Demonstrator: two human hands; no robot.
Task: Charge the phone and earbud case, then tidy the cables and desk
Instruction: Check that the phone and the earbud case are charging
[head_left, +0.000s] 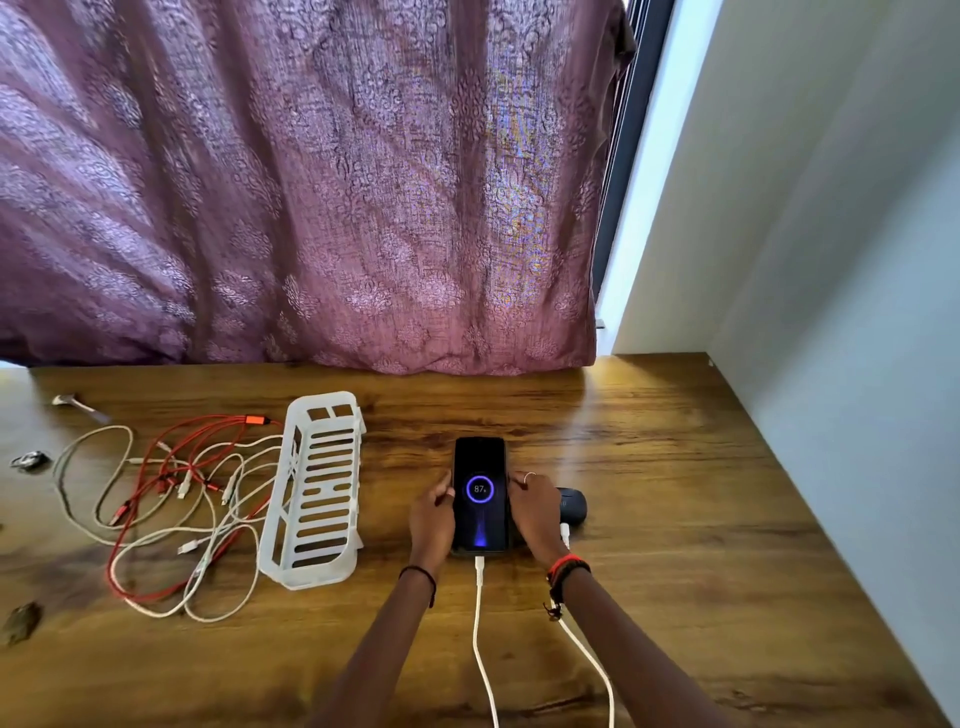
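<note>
A black phone lies flat on the wooden desk, its screen lit with a charging ring that reads 87. A white cable is plugged into its near end. My left hand grips the phone's left edge and my right hand grips its right edge. Just right of my right hand sits a dark earbud case, partly hidden by the hand, with a second white cable running up to it.
A white slotted plastic basket lies on the desk left of the phone. Further left is a tangle of red and white cables. Small odd items lie near the left edge. A purple curtain hangs behind; a wall bounds the right.
</note>
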